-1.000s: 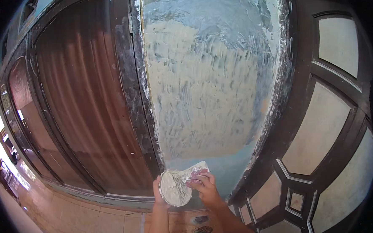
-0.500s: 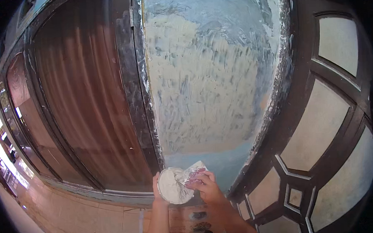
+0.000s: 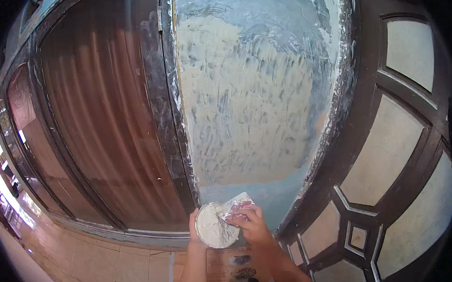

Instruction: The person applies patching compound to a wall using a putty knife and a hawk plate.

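My left hand (image 3: 193,227) grips the left side of a round tub (image 3: 199,236). White putty (image 3: 210,227) fills it, with a greyish streak down its right side. In my right hand (image 3: 252,225) is a flat putty spreader (image 3: 242,199), smeared with white over a reddish surface. My fingers are wrapped round it, and its lower left edge is at the putty by the tub's upper right rim. Just beyond both hands rises a blue-grey wall panel (image 3: 245,119), its middle covered in rough cream-coloured putty strokes.
Left of the panel stands a dark-framed window (image 3: 102,122) with reddish-brown curtain folds showing. A dark wooden door (image 3: 361,185) with pale panels is on the right. Below lies a tiled floor (image 3: 115,264) and a printed cardboard sheet (image 3: 220,274).
The tub and my left hand have shifted slightly right. The spreader has tilted a little, and more of the greyish streak shows in the putty.
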{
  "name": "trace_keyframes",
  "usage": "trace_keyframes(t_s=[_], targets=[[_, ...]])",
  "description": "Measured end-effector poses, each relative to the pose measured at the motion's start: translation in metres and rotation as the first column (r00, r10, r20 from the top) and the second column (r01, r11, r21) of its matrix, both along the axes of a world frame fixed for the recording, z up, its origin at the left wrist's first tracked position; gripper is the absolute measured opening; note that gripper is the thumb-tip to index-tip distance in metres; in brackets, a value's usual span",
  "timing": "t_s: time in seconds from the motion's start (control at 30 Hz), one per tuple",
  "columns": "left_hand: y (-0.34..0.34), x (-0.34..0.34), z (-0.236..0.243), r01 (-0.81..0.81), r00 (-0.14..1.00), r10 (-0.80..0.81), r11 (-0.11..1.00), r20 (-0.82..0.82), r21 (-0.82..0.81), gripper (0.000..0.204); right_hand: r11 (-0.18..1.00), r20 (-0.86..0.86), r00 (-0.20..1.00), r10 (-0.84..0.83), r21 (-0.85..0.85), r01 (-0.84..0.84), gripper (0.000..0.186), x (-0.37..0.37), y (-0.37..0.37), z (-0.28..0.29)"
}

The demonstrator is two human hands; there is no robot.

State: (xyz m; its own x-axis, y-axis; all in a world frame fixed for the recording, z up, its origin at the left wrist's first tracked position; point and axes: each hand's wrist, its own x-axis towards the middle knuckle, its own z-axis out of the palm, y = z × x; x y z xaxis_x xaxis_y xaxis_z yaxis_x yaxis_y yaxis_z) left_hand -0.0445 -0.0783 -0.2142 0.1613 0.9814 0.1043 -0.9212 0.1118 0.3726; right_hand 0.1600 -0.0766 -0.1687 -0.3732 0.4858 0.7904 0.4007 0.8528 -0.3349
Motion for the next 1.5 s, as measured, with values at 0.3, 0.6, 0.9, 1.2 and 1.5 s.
trace_keyframes(t_s=[0.3, 0.6, 0.9, 1.2, 1.5], targets=[[-0.001, 0.003, 0.002, 0.025, 1.0, -0.025, 1.0, 0.008, 0.001, 0.068, 1.0, -0.049, 0.999, -0.012, -0.002, 0.012, 0.047, -0.001, -0.002, 0.001], [-0.002, 0.005, -0.002, 0.064, 0.998, -0.064, 0.998, 0.011, -0.012, 0.066, 1.0, -0.033, 0.999, -0.014, 0.01, 0.014, 0.045, -0.003, -0.005, 0.005], [0.002, 0.01, -0.003, 0.004, 1.0, -0.003, 0.998, 0.022, -0.057, 0.065, 0.998, -0.059, 0.997, -0.056, 0.011, 0.056, 0.043, 0.003, -0.007, 0.012], [0.032, 0.025, -0.006, -0.12, 0.985, 0.124, 0.992, 0.117, -0.038, 0.07, 0.997, -0.098, 0.994, -0.045, 0.059, 0.051, 0.041, 0.019, 0.027, 0.016], [0.059, 0.026, -0.022, -0.216, 0.962, 0.218, 0.976, 0.165, -0.029, 0.072, 0.994, -0.277, 0.956, -0.096, -0.074, 0.079, 0.019, 0.031, 0.088, 0.027]])
